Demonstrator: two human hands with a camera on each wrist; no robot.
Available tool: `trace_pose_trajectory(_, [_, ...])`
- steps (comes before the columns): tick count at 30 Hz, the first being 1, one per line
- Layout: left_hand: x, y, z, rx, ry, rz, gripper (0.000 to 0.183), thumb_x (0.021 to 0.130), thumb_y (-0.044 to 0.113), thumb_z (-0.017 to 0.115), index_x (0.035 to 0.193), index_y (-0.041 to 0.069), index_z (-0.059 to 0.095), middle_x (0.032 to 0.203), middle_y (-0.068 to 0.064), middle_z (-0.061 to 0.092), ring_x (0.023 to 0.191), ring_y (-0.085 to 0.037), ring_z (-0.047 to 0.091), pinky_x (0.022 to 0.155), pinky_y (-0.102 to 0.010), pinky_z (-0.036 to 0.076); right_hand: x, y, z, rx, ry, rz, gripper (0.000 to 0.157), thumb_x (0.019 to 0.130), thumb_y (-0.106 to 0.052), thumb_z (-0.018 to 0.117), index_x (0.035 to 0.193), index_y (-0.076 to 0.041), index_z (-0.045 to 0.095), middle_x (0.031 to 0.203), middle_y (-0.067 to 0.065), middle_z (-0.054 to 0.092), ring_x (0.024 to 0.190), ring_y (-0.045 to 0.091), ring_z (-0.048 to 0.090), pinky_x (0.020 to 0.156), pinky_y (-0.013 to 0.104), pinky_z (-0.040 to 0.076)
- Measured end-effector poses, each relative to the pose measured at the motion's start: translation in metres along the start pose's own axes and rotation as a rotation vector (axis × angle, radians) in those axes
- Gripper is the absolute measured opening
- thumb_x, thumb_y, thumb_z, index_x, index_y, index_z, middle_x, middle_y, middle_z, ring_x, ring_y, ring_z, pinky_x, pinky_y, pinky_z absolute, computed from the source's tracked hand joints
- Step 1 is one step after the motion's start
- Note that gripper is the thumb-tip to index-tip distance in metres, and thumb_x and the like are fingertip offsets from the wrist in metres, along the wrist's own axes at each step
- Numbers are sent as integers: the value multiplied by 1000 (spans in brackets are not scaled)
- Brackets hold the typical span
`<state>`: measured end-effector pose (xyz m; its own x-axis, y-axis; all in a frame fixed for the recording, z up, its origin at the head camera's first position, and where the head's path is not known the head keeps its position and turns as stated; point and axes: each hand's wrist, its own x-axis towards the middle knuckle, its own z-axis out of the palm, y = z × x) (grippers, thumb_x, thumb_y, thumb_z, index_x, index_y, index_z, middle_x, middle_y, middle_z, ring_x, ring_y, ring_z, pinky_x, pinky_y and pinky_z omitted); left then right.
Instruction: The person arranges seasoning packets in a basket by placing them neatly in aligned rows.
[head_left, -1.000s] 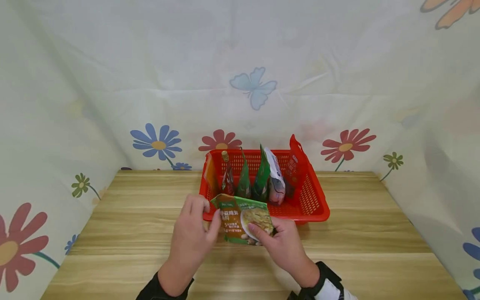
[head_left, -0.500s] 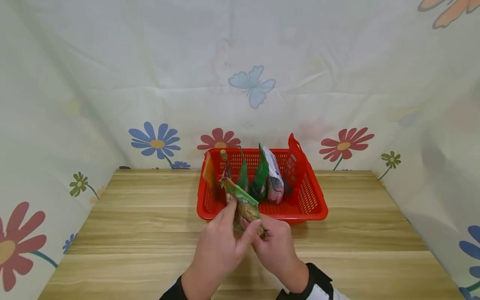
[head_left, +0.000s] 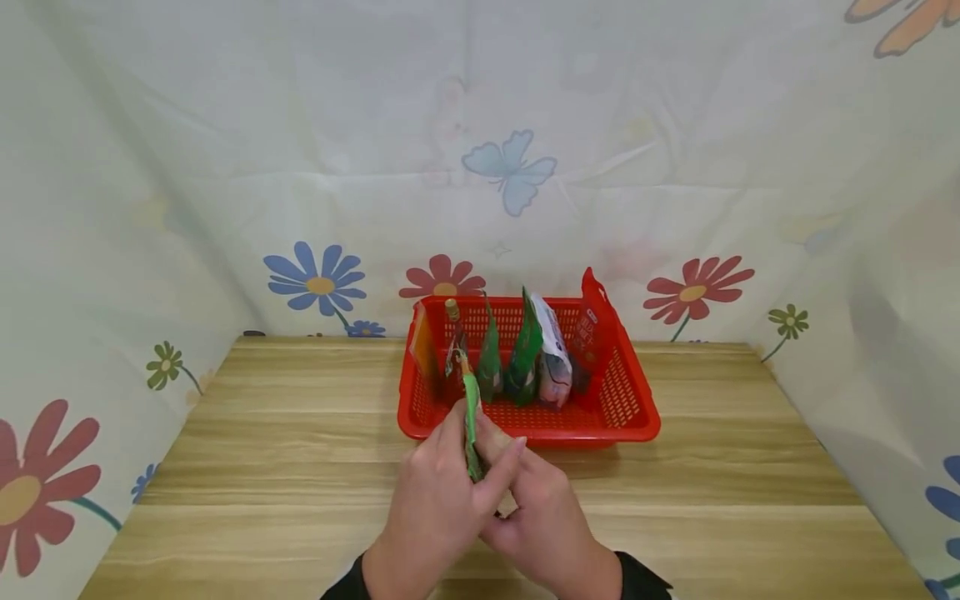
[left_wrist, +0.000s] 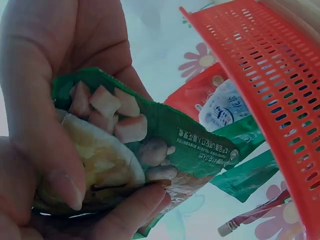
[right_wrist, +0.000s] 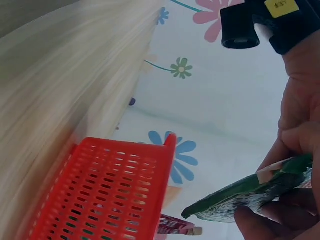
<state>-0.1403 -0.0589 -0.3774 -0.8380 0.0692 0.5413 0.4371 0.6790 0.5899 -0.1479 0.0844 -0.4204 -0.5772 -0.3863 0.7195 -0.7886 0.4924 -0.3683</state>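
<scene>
A green soup-mix pouch [head_left: 472, 425] stands almost edge-on to the head view, in front of the red basket [head_left: 592, 435]. My left hand [head_left: 431, 492] grips its left side, and my right hand [head_left: 546, 512] holds it from the right, the two hands close together. In the left wrist view the pouch [left_wrist: 195, 137] shows a bowl, diced meat and mushrooms on its face, with a thumb pressed over the bowl picture. From the right wrist, the pouch [right_wrist: 235, 197] appears tilted, with fingers curled under it. Its lower part is hidden by the hands.
Inside the basket stand an orange packet [head_left: 425, 350], a bottle with a cork-coloured cap [head_left: 452, 315], two green pouches [head_left: 490, 358], a white-and-pink bag [head_left: 555, 371] and a red bag [head_left: 590, 329]. The wooden table [head_left: 315, 450] meets a flowered cloth backdrop [head_left: 375, 192].
The pouch has turned from facing the head view to nearly edge-on. My left hand has moved right from its upper left corner and now sits close beside my right hand.
</scene>
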Motion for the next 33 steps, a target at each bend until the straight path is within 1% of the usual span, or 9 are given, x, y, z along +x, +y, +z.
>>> trace_pose_trajectory(5, [7,-2,-4,4,38,78,28,97,26,70,108,1,66,88,-2,72,81,-13,75,72,-28,63,0,-2,-8,9,-76,37,76,87,-35,83,151,-11,51,150,7,57,129,22,64,106,20,46])
trace_pose_trajectory(10, [16,-8,-11,42,29,104,14,98,13,67,98,0,71,84,-5,75,78,-16,76,72,-31,63,-2,7,-15,119,-135,65,68,86,-35,83,147,-17,57,152,3,56,135,19,59,106,24,48])
trace_pose_trajectory(12, [20,-11,-15,79,5,78,16,98,13,66,89,1,70,74,-4,72,68,-16,73,65,-26,61,-2,15,-22,133,-175,112,60,87,-38,82,141,-21,62,153,-1,55,139,18,56,106,30,50])
trace_pose_trajectory(14, [25,-15,-18,131,-4,55,22,99,13,64,80,2,67,63,-3,64,57,-14,65,53,-22,54,-3,28,-32,79,-212,163,53,86,-39,82,135,-22,68,151,-4,57,140,18,55,105,37,52])
trace_pose_trajectory(18, [32,-24,-28,191,10,0,29,100,13,61,74,2,63,57,-5,58,49,-11,55,42,-18,37,-7,67,-58,-174,-267,237,45,81,-37,87,121,-17,76,139,1,67,132,25,61,99,46,56])
trace_pose_trajectory(22, [42,-34,-43,231,29,-62,36,101,15,58,66,4,58,58,-9,61,48,-16,56,40,-20,35,-13,103,-82,-390,-365,313,47,77,-33,90,115,-10,77,116,9,76,107,28,71,87,47,62])
trace_pose_trajectory(27, [66,-52,-60,306,-31,-181,43,103,21,50,64,3,53,54,-10,54,46,-23,54,41,-26,39,-20,123,-95,-439,-453,354,38,79,-35,88,109,-12,79,97,2,77,84,16,68,76,39,63])
trace_pose_trajectory(30, [84,-66,-66,339,-73,-234,43,103,21,47,66,2,54,55,-10,51,48,-24,55,43,-27,42,-21,126,-89,-445,-443,313,35,80,-35,88,107,-14,80,94,-1,77,81,13,68,74,37,62])
trace_pose_trajectory(33, [98,-78,-67,349,-124,-292,43,102,21,46,64,2,53,55,-9,48,48,-25,53,43,-28,38,-24,128,-80,-466,-423,298,34,79,-33,89,106,-14,80,93,0,78,80,14,70,74,38,63])
